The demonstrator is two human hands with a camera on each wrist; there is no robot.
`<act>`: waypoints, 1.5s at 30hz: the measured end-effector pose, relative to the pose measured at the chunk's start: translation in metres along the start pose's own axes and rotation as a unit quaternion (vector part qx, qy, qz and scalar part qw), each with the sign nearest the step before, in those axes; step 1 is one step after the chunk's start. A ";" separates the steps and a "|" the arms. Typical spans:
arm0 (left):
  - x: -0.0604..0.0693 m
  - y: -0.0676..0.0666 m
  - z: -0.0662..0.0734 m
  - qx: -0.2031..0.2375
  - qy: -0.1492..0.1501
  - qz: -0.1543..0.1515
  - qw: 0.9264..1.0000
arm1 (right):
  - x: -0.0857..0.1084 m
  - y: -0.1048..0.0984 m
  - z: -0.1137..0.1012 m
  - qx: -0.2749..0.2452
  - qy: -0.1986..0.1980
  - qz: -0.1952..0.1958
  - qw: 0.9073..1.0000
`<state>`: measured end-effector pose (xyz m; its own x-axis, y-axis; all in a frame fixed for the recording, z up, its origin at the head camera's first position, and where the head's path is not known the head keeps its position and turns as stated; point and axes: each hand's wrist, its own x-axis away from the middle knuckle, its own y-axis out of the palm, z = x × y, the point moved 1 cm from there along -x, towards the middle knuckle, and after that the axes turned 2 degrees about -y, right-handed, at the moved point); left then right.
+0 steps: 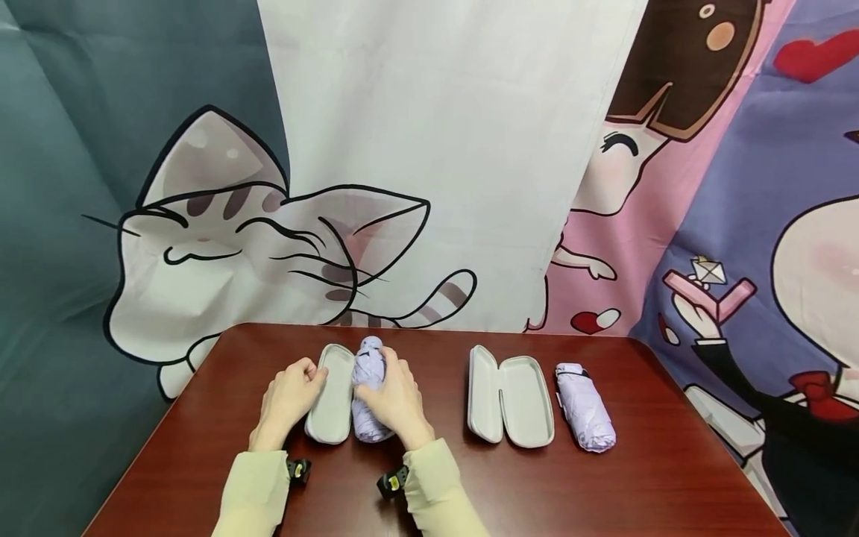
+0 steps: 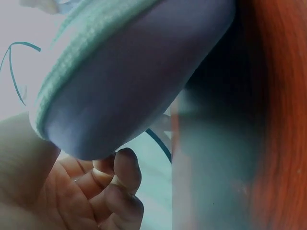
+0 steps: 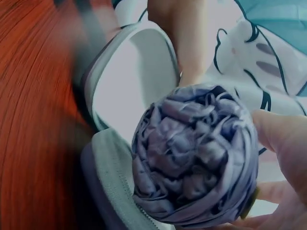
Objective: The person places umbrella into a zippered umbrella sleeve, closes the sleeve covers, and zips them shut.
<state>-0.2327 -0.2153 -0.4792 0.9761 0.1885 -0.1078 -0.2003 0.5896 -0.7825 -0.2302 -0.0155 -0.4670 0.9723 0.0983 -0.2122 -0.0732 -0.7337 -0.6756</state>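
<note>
A folded lilac umbrella [image 1: 370, 419] lies over the right half of an open, pale grey zippered case [image 1: 331, 406] on the left side of the table. My right hand [image 1: 397, 394] grips the umbrella from its right side. In the right wrist view, the umbrella's gathered round end [image 3: 192, 158] faces the camera, with the case's pale inside [image 3: 129, 81] behind it. At the case's left half, my left hand [image 1: 285, 399] holds the edge. Its curled fingers show beside the lilac outer shell [image 2: 120, 86] in the left wrist view; the thumb tip is hidden there.
A second open zippered case [image 1: 528, 406] lies right of centre on the red-brown table [image 1: 429, 485]. Beside it, farther right, is another folded lilac umbrella [image 1: 586, 409]. A cartoon-printed cloth [image 1: 443, 134] hangs behind the table's far edge.
</note>
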 end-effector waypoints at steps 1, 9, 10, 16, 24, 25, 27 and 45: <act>-0.001 0.000 0.001 0.001 0.001 -0.001 1.000 | -0.001 0.000 0.003 0.001 0.006 0.001 1.000; 0.000 -0.001 0.003 0.004 -0.003 -0.001 1.000 | -0.004 0.005 0.020 0.013 0.036 -0.004 0.999; 0.000 -0.001 0.003 0.005 -0.002 0.002 1.000 | -0.004 0.006 0.020 0.015 0.036 -0.006 0.999; -0.002 -0.001 0.006 0.007 0.007 0.016 1.000 | -0.006 0.012 0.020 0.035 0.030 -0.012 0.999; -0.002 0.001 0.008 0.004 0.001 0.013 1.000 | -0.008 0.012 0.017 0.038 0.040 -0.014 0.998; -0.002 0.001 0.008 0.005 0.000 0.014 1.000 | -0.008 0.012 0.016 0.037 0.039 -0.014 0.998; -0.001 0.001 0.008 0.006 0.001 0.012 1.000 | -0.008 0.011 0.015 0.036 0.040 -0.012 0.998; 0.001 0.000 0.010 0.010 0.009 0.012 1.000 | -0.009 0.014 0.024 0.051 0.047 -0.006 0.998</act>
<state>-0.2324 -0.2075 -0.4730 0.9721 0.1899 -0.1378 -0.2260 0.5998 -0.7676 -0.2458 -0.0100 -0.4915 0.9895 0.0398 -0.1392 -0.0786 -0.6599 -0.7473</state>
